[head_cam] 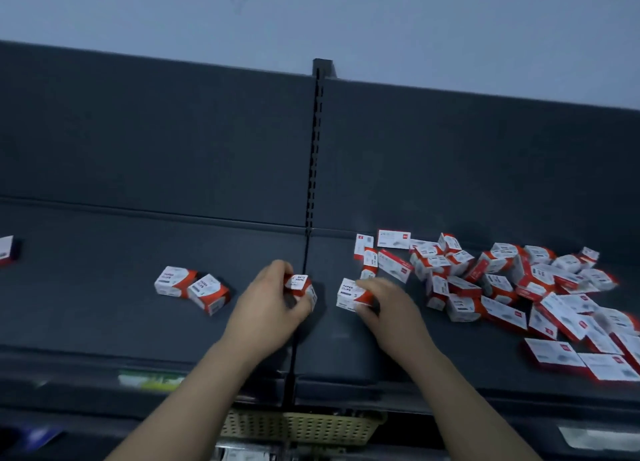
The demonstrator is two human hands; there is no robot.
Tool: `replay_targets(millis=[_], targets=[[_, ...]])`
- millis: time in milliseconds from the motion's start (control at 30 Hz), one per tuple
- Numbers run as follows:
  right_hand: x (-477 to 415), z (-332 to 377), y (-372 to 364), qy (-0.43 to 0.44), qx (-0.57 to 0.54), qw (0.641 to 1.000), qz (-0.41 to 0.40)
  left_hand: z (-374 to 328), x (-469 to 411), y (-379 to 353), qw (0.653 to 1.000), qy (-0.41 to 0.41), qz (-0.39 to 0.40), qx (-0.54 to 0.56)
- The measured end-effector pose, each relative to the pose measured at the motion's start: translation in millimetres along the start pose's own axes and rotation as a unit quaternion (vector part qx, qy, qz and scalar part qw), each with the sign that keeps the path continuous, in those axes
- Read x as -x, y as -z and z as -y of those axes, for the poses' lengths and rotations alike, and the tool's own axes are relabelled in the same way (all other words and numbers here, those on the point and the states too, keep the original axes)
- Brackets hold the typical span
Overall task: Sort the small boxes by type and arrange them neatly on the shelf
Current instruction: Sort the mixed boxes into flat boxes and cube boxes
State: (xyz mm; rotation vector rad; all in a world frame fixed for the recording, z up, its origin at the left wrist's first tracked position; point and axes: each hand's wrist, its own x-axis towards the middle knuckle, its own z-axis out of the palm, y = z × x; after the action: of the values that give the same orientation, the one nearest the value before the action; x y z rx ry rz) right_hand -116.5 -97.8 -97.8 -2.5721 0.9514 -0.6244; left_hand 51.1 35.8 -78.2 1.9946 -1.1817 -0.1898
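On a dark shelf (104,252), the left grip (270,301) pinches one paper-clip box (301,284) and the right grip (388,308) a second box (349,292), between a side-by-side pair (180,281) and a jumbled pile (502,280)

On the shelf (104,322), two red-and-white paper-clip boxes (175,280) lie left of its centre seam; you hold two more there; a jumbled pile (519,287) lies right.
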Motion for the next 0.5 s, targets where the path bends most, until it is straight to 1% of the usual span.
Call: replay_targets(millis=[100, 200, 300, 400, 500], targets=[[-1.3, 35.2, -16.8, 0.008, -0.092, 0.995, 0.04, 19.0, 13.0, 26.0, 0.998, 0.044, -0.033, 0.002], [-0.8, 66.2, -36.4, 0.024, -0.152, 0.985, 0.079, 41.5, 22.7, 50.2, 0.994, 0.09, -0.067, 0.005], [-4.8, 94.8, -56.1, 0.021, -0.162, 0.981, 0.102, 65.1, 26.5, 73.4, 0.989, 0.118, -0.084, -0.029], [-10.3, 120.4, -75.9, 0.016, -0.163, 0.98, 0.112, 91.6, 24.7, 93.3, 0.985, 0.149, -0.062, -0.063], [-15.9, 138.9, -92.2, 0.011, -0.163, 0.98, 0.115, 113.6, 17.4, 106.4, 0.983, 0.162, -0.048, -0.072]])
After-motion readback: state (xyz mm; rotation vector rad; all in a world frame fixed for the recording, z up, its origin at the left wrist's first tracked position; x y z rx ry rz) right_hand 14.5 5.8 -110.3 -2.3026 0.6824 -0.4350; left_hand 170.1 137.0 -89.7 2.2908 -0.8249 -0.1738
